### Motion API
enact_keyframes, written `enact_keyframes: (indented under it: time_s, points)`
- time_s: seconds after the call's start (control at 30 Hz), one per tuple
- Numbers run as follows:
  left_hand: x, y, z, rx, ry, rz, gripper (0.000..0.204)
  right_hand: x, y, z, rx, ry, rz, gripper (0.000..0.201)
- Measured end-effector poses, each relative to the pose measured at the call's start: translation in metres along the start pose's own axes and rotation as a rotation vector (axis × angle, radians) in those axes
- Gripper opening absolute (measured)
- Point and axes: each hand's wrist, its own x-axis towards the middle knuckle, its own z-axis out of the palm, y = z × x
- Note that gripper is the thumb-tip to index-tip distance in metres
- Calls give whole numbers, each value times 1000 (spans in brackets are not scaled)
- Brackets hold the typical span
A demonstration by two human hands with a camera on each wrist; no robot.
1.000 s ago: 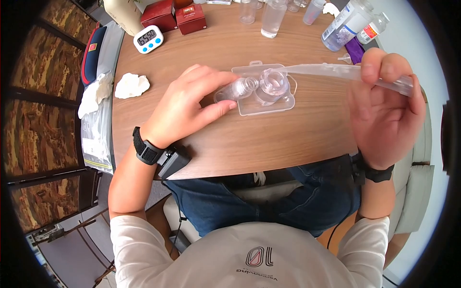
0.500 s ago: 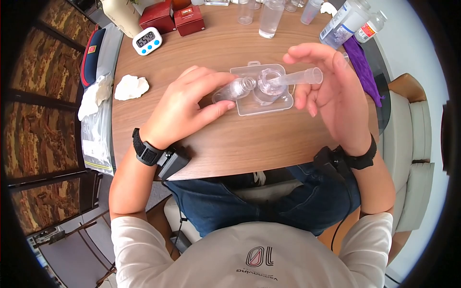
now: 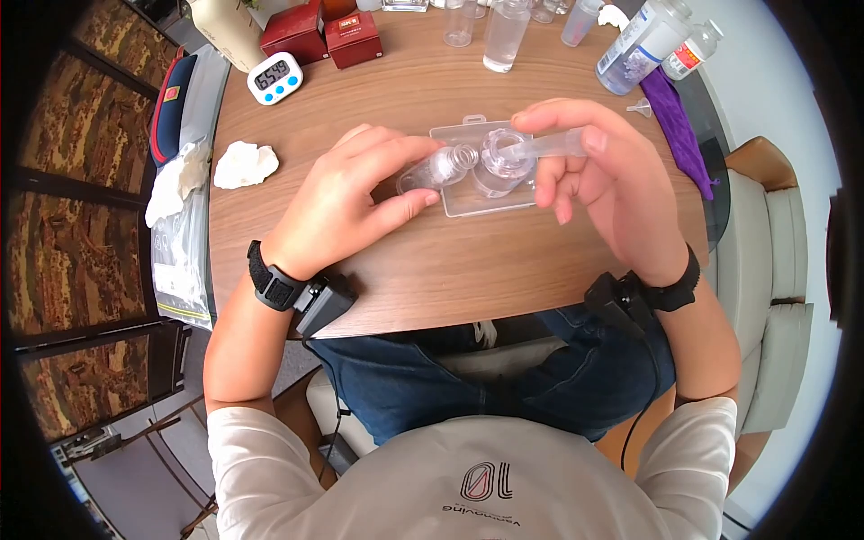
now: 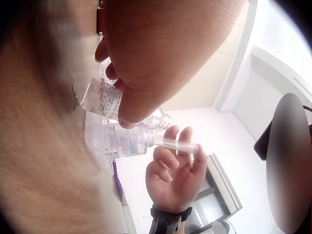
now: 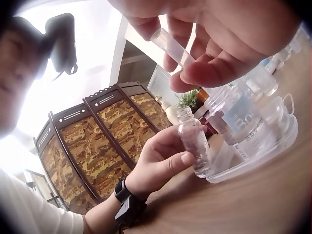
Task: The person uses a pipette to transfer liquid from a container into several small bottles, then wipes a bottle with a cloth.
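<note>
My left hand [image 3: 360,184] grips a small clear bottle [image 3: 445,167], its open mouth beside a wider clear bottle [image 3: 497,183]. That wider bottle stands on a shallow clear plastic tray [image 3: 463,209]. From its mouth a translucent tube [image 3: 553,146] slants out to the right, and the thumb and a finger of my right hand [image 3: 621,180] pinch the tube's outer end. In the right wrist view the tube [image 5: 171,46] shows between the fingers, above the small bottle [image 5: 194,141]. The left wrist view shows the tube [image 4: 170,143] reaching into the wider bottle [image 4: 124,140].
A white timer [image 3: 274,78], red boxes [image 3: 353,39] and crumpled white tissue [image 3: 246,166] are on the left part of the table [image 3: 405,279]. Several clear bottles stand along the back. A labelled bottle [image 3: 641,49], a small funnel [image 3: 640,108] and a purple cloth [image 3: 675,135] lie at right.
My right hand has come in from the far right to the wider bottle, and the long part of the tube now points the other way, into its mouth. My left hand has barely moved.
</note>
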Motion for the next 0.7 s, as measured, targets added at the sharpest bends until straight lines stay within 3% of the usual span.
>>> enact_keyframes:
  time_s: [0.23, 0.43, 0.53, 0.7]
  points:
    - [0, 0, 0, 1, -4, 6, 41, -1, 1, 2, 34, -51, 18, 40]
    - [1, 2, -1, -14, 1, -14, 41, 3, 8, -5, 117, -67, -71, 38]
    - [0, 1, -1, 4, 7, 15, 41, -1, 1, -11, 159, -54, -142, 40]
    - [0, -2, 0, 21, -12, 28, 41, -15, -23, -26, 71, -28, -461, 45]
